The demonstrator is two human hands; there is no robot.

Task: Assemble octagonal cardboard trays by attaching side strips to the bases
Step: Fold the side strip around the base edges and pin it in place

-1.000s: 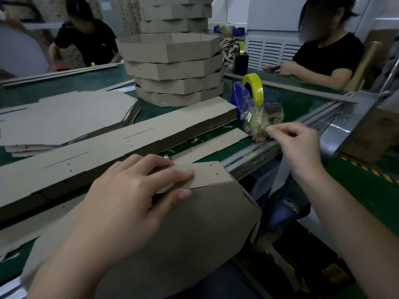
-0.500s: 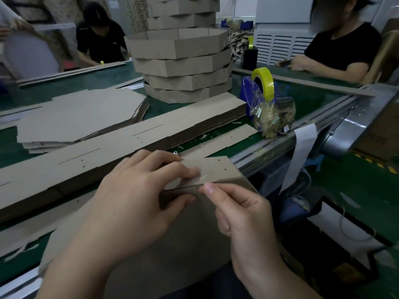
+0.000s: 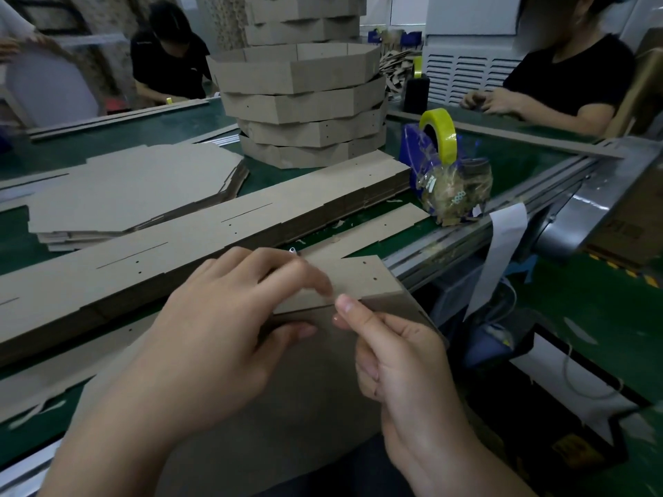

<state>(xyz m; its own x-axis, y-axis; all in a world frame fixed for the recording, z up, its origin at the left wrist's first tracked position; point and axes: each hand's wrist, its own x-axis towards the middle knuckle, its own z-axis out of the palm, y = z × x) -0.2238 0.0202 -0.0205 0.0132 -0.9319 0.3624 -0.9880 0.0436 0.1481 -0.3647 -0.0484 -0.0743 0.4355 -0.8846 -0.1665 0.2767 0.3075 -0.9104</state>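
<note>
Head view: the left hand (image 3: 222, 328) grips the side strip (image 3: 355, 278), fingers curled over its top face, thumb beneath. Alongside, the right hand (image 3: 405, 374), fingers curled, pinches the strip's lower edge where it meets the base (image 3: 287, 407); the fingertips are blurred. The base hangs over the near edge of the worktop (image 3: 201, 127), toward the person. Green surface, metal rail on the right side. Just beyond the hands is a long pile of strips (image 3: 215, 227); behind it a pile of flat bases (image 3: 132, 188), a stack of finished trays (image 3: 308, 102) and a tape dispenser (image 3: 416, 156) with a yellow roll. Two people in black shirts are across. The strip is plain grey-brown card with small punched holes.
</note>
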